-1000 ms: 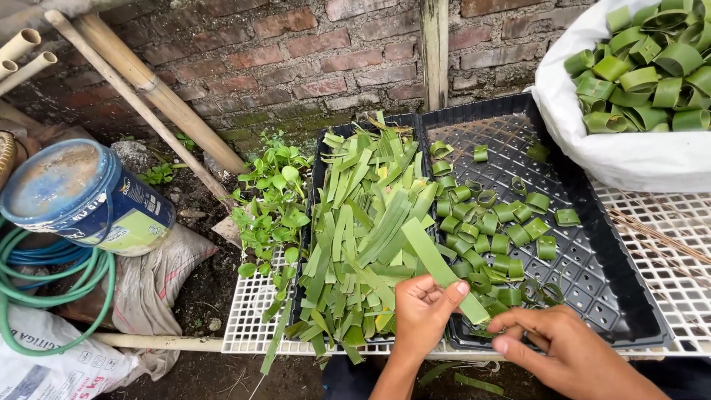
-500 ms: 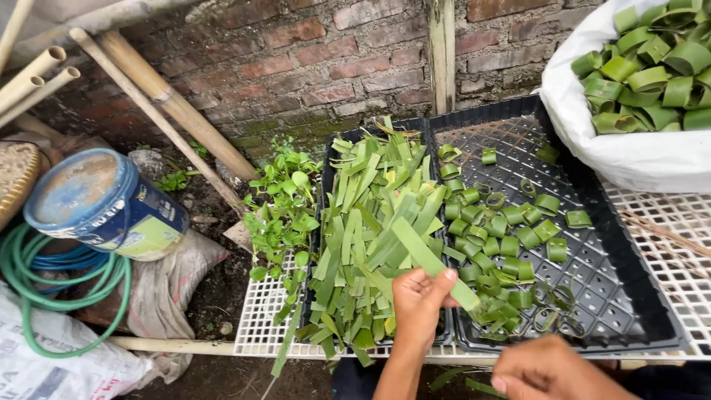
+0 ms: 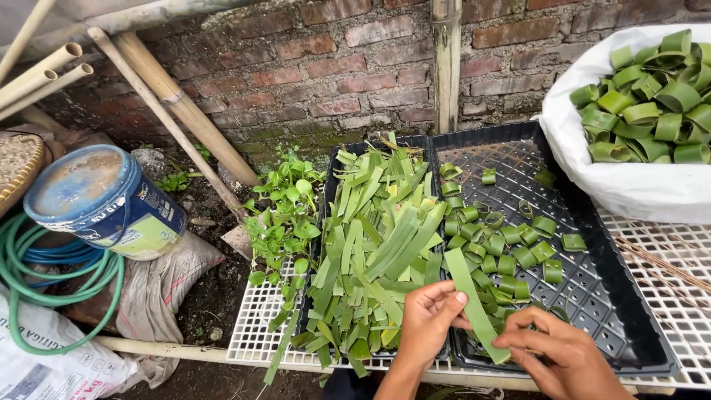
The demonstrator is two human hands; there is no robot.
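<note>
Left hand (image 3: 428, 318): pinched the strip (image 3: 474, 302) mid-length
Right hand (image 3: 557, 354): fingers closed on the strip's near end
Strip: over the near edge of the black tray (image 3: 629, 326), between leaf pile (image 3: 374, 252) and rings (image 3: 511, 248)
Tip: rolling it snug from the near end would give an even ring

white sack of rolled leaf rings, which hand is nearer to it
Right. The right hand is at the lower edge of the black tray, below the white sack. The left hand is further left, holding the long leaf strip beside the pile of cut strips.
</note>
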